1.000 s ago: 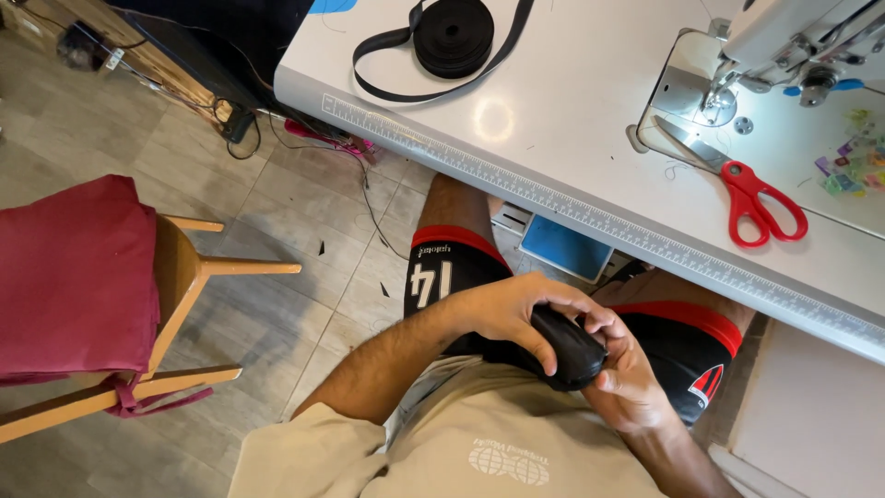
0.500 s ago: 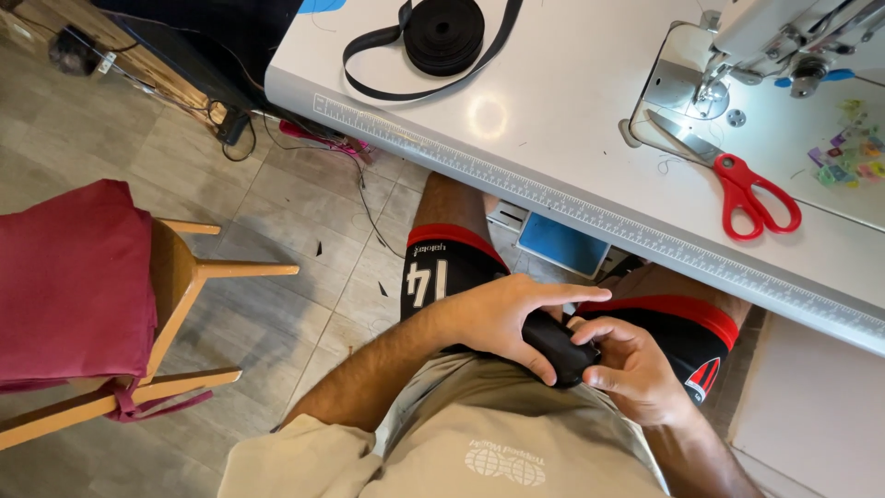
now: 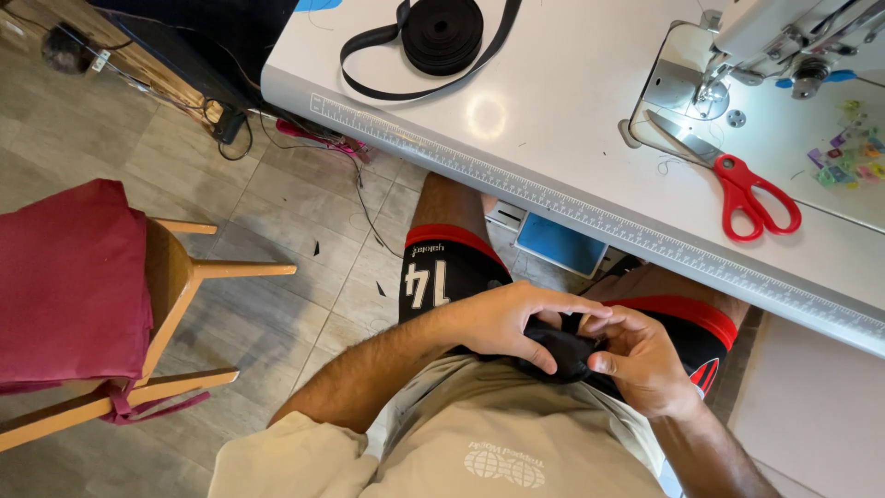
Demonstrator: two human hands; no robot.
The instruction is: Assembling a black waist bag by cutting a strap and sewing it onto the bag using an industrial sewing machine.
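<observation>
Black fabric piece now pinched lower by both hands.

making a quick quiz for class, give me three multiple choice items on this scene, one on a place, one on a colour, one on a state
1. Where is the roll of black strap?
A on the white table
B on the floor
C on the chair

2. What colour are the handles of the scissors?
A blue
B red
C yellow

3. What are the left hand and right hand doing?
A resting flat on the table
B holding the scissors
C both gripping a black piece of cloth

Answers: 1 A, it lies on the tabletop; 2 B, both loops are red; 3 C, fingers pinch it over the lap.
</observation>
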